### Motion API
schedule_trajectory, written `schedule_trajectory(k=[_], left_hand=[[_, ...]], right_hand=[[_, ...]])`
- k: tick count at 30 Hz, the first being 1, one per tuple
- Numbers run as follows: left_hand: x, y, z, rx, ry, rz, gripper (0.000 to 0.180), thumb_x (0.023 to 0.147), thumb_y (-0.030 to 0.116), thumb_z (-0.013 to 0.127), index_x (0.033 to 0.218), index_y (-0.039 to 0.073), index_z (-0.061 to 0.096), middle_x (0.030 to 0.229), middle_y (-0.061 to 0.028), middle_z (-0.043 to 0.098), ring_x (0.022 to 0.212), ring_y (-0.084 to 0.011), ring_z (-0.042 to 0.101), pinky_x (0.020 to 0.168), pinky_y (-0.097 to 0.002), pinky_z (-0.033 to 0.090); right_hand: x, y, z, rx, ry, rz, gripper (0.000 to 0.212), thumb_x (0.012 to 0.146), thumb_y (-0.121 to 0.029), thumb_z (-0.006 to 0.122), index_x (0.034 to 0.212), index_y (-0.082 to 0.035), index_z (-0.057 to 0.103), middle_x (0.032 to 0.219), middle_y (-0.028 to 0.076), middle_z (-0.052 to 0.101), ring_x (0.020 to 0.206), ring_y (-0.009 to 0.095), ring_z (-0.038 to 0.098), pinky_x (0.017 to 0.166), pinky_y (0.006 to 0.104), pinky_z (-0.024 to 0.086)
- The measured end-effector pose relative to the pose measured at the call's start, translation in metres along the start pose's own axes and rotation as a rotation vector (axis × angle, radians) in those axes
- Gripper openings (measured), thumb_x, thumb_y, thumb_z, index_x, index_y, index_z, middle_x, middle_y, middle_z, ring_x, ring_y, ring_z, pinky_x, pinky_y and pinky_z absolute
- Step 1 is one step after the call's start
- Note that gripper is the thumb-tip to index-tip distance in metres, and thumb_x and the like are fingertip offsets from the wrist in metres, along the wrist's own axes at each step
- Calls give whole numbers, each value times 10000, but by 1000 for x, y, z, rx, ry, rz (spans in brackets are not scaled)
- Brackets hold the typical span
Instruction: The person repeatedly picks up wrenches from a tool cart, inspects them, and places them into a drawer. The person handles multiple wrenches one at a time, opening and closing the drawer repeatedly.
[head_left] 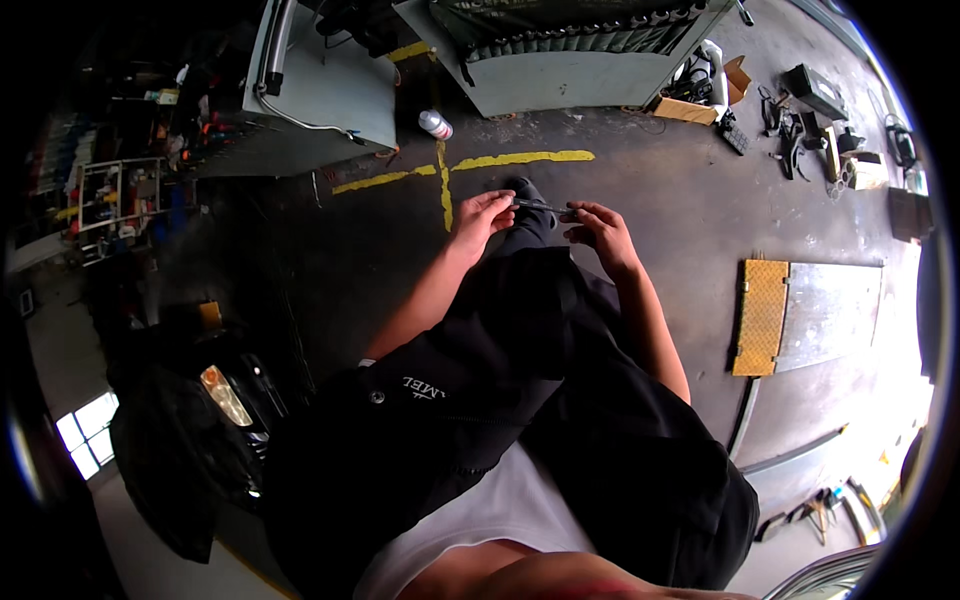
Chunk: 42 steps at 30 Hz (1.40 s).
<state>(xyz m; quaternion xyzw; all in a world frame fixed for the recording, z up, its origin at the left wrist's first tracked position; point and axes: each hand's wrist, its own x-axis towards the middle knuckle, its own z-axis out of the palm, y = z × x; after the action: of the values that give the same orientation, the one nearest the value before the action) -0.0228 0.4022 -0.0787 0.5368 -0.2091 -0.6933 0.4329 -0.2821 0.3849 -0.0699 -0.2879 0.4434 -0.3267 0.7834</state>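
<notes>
In front of my body, a thin dark rod-shaped tool (541, 206) lies nearly level between my two hands. It is too small to name its kind. My left hand (484, 218) pinches its left end between thumb and fingers. At the other end, the fingertips of my right hand (601, 232) are closed on it, with the other fingers curled. Beneath the tool, my dark shoe (528, 190) stands on the dark floor.
A white can (435, 124) stands by yellow floor lines (520, 158). Beyond are a grey cabinet (330, 100) and a grey bench (560, 92) bearing a wrench roll (590, 38). Boxes and parts (800, 130) lie at right, near a yellow-edged metal plate (765, 318). A vehicle headlight (226, 396) shows at left.
</notes>
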Motion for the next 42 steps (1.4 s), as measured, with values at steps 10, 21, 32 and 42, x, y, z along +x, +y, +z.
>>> schedule_trajectory(k=[10, 21, 32, 42], left_hand=[[5, 17, -4, 343, -13, 116, 246, 936, 164, 644, 1132, 16, 668, 953, -45, 693, 797, -84, 648, 724, -230, 537], [106, 139, -27, 917, 210, 756, 126, 895, 121, 678, 978, 27, 690, 817, -26, 660, 709, -92, 612, 682, -257, 501], [258, 219, -52, 1175, 221, 1110, 80, 860, 141, 664, 934, 119, 644, 866, -46, 659, 768, -283, 661, 629, -386, 536], [321, 196, -50, 1299, 106, 1071, 61, 904, 154, 578, 934, 150, 632, 849, -27, 645, 737, -264, 673, 592, -398, 547]], right_hand=[[14, 10, 8, 111, -18, -60, 354, 971, -169, 541, 1277, 9, 542, 1040, 80, 657, 891, 174, 654, 787, 306, 538], [79, -22, 16, 54, 141, 18, 281, 951, -137, 550, 1202, -10, 563, 1019, 98, 678, 823, 157, 649, 753, 293, 544], [164, -94, 49, 7, 276, -3, 207, 946, -109, 534, 1116, -3, 584, 930, 90, 675, 758, 156, 646, 724, 288, 542], [170, -110, 63, 4, 454, 34, 168, 936, -96, 538, 1074, -17, 596, 913, 79, 671, 758, 157, 643, 709, 291, 544]])
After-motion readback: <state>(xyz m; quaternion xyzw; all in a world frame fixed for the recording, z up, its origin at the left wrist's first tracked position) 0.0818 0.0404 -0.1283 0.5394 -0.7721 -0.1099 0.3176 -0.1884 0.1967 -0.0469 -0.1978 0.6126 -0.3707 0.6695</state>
